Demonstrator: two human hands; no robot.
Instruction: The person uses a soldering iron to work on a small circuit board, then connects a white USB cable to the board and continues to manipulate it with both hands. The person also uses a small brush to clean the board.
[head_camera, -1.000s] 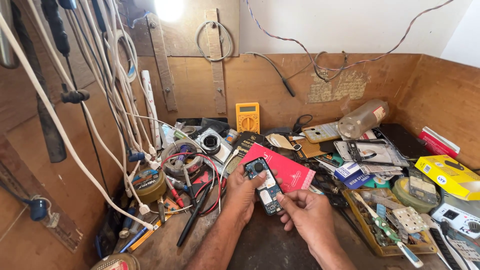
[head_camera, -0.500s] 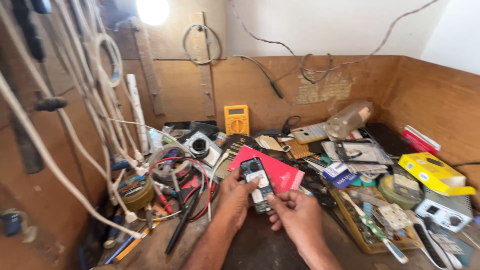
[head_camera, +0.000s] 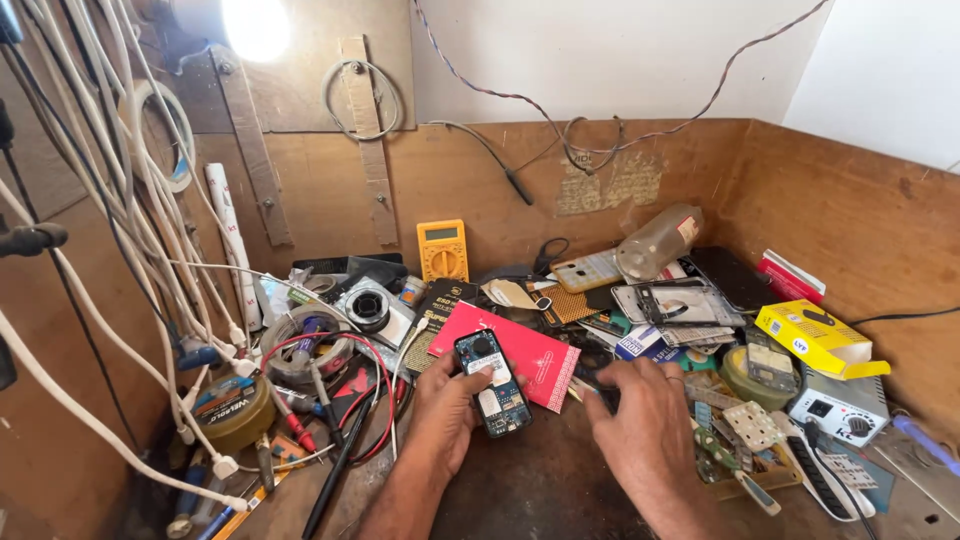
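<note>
Left hand (head_camera: 445, 405) is gripping an opened-up phone (head_camera: 492, 383) w/ the back off, circuit board showing. Fingers are wrapping it from the left, thumb pressing on the face around the middle. Phone is sitting just above the dark bench (head_camera: 530, 480), front-center, w/ its top end overlapping the red card (head_camera: 530, 352) lying behind it.

Right hand (head_camera: 640, 425) is off the phone, reaching over to the right into the pile of parts, fingers curled down on something small & dark by the card's right corner. Can't tell if it's actually pinching anything, too hidden.

Other stuff around: yellow multimeter (head_camera: 442, 250) leaning on the back wall, clear plastic bottle (head_camera: 658, 240) lying on its side, yellow box (head_camera: 815, 338) on the right, solder wire reel (head_camera: 235, 410) on the left under a bunch of white cables (head_camera: 120, 240).
</note>
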